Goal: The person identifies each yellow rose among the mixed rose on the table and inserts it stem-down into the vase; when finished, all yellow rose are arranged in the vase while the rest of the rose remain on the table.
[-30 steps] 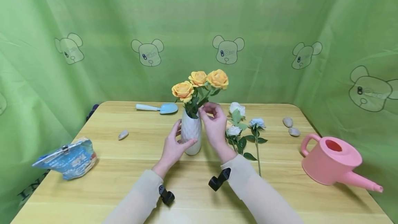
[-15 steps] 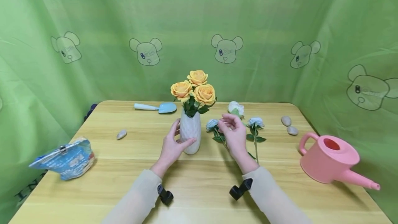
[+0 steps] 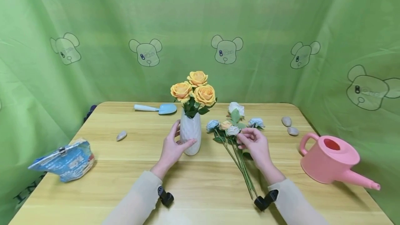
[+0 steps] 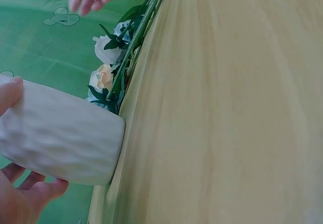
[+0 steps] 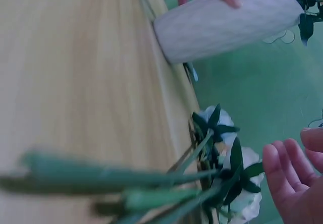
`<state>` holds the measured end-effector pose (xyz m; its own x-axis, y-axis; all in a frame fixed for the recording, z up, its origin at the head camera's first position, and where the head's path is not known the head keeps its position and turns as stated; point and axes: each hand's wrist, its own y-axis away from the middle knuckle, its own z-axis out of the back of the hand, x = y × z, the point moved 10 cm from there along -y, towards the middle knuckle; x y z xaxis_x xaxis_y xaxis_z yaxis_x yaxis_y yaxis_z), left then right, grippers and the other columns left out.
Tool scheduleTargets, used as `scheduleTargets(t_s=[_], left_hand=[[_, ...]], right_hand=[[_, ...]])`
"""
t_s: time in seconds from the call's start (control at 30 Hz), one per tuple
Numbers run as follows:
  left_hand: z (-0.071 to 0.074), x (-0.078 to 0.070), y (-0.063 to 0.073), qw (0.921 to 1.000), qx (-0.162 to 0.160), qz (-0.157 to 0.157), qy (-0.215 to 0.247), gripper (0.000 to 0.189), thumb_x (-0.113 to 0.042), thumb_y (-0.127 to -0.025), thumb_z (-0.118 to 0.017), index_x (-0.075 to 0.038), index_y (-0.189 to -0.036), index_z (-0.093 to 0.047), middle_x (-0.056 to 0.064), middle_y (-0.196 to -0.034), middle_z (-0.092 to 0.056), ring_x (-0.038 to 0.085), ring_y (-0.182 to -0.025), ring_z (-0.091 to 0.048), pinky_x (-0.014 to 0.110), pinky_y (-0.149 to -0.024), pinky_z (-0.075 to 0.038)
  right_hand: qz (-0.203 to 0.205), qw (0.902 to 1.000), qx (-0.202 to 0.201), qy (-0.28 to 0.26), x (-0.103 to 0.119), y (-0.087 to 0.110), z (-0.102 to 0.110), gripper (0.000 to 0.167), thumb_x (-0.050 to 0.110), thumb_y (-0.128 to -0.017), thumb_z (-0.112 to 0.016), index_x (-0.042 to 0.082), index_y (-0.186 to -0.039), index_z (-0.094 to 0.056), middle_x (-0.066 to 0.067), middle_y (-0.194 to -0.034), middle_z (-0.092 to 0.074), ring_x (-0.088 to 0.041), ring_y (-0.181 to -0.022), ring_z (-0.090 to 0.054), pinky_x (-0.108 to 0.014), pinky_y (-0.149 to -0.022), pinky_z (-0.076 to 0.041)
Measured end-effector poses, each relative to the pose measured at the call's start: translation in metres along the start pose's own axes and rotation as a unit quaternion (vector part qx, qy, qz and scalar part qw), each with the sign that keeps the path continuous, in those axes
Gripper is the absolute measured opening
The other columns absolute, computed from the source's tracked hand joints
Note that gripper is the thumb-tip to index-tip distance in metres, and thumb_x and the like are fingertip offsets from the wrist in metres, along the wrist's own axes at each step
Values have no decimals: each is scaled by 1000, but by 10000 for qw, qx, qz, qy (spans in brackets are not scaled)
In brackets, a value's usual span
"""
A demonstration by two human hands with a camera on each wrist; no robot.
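My left hand point(image 3: 172, 150) grips a white textured vase point(image 3: 191, 136) by its side, thumb across the front. Three yellow-orange roses point(image 3: 204, 95) with green leaves stand in it. In the left wrist view the upright vase point(image 4: 63, 133) shows between thumb and fingers. To its right, my right hand point(image 3: 257, 146) hovers at a white flower point(image 3: 232, 130), fingers loosely bent; the right wrist view shows nothing inside that hand point(image 5: 295, 178). Beside that white flower lie a light blue flower point(image 3: 213, 125) and a peach one point(image 3: 225, 125), stems pointing toward the near edge.
Farther back lie another white flower point(image 3: 236, 108) and a second blue one point(image 3: 256, 123). A pink watering can point(image 3: 331, 162) stands right, near pebbles point(image 3: 286, 121). A blue trowel point(image 3: 167, 108) lies at the back, a clipped blue bag point(image 3: 73, 162) at left with a pebble point(image 3: 121, 135) nearby.
My right hand has let go of the third yellow rose, now settled among the others in the vase, and moved right to the loose flowers. My left hand stays on the vase.
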<state>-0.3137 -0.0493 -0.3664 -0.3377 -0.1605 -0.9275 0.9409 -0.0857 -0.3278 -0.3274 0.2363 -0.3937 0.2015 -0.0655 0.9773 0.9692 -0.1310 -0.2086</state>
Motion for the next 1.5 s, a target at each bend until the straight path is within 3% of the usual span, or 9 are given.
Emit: scheduleTargets(t_s=[0.17,0.33,0.7,0.9,1.13,1.3,1.4,1.5], left_hand=[[1,1,0,10000,-13,11,17,80,-11,-78,-76,-8,-144,-31,20,-134,-44,35,-115,-46,47,-91,-45],[-1,1,-1,10000,0,49,15,81,-12,-77,-77,-7,-144,-31,21,-133,-44,36,-116,-46,48,-92,-44],[-1,2,0,9999,-5,141,-13,81,-14,-78,-76,-8,-144,-30,20,-136,-41,36,-118,-45,49,-93,-44],[-1,4,1,9999,-6,157,-9,81,-13,-78,-76,-7,-144,-30,20,-136,-41,36,-118,-45,48,-92,-44],[1,4,1,9999,-40,153,-35,81,-13,-78,-76,-8,-144,-30,19,-136,-42,35,-117,-46,47,-92,-45],[0,3,1,9999,-30,143,-24,81,-13,-78,-76,-8,-144,-30,19,-136,-42,35,-117,-46,48,-91,-45],[0,4,2,9998,-9,178,-7,81,-13,-78,-76,-8,-144,-30,19,-137,-41,35,-117,-45,47,-92,-44],[0,4,2,9998,-2,182,2,81,-13,-78,-76,-8,-144,-30,19,-137,-41,36,-118,-45,48,-92,-44]], right_hand=[[-642,9954,493,509,-10,9,-1,35,2,-85,-65,-14,-113,-50,-25,-96,-63,-28,-76,-66,-40,-66,-56],[-1009,9816,948,1317,-18,21,-2,30,2,-86,-64,-11,-110,-53,-25,-92,-62,-32,-75,-64,-40,-63,-56],[-1374,9643,1127,1965,-30,28,0,24,-3,-83,-65,-10,-103,-54,-20,-84,-63,-25,-67,-63,-38,-58,-56],[-1471,9502,1204,2468,-33,29,-5,27,-4,-80,-67,-9,-103,-54,-14,-82,-59,-21,-68,-61,-35,-58,-56],[-1018,9252,1141,3473,-25,26,-17,20,-6,-78,-66,-8,-95,-57,-10,-69,-56,-18,-55,-58,-30,-49,-53],[-949,9125,1002,3850,-25,23,-17,16,-8,-75,-64,-5,-89,-57,-12,-76,-56,-18,-48,-57,-28,-45,-51],[-1013,9139,938,3818,-27,23,-14,16,-9,-72,-62,-4,-85,-55,-13,-79,-56,-18,-48,-57,-29,-45,-51],[-1240,9286,822,3401,-30,23,-10,17,-10,-70,-61,-4,-85,-54,-14,-77,-56,-20,-51,-58,-31,-47,-52]])
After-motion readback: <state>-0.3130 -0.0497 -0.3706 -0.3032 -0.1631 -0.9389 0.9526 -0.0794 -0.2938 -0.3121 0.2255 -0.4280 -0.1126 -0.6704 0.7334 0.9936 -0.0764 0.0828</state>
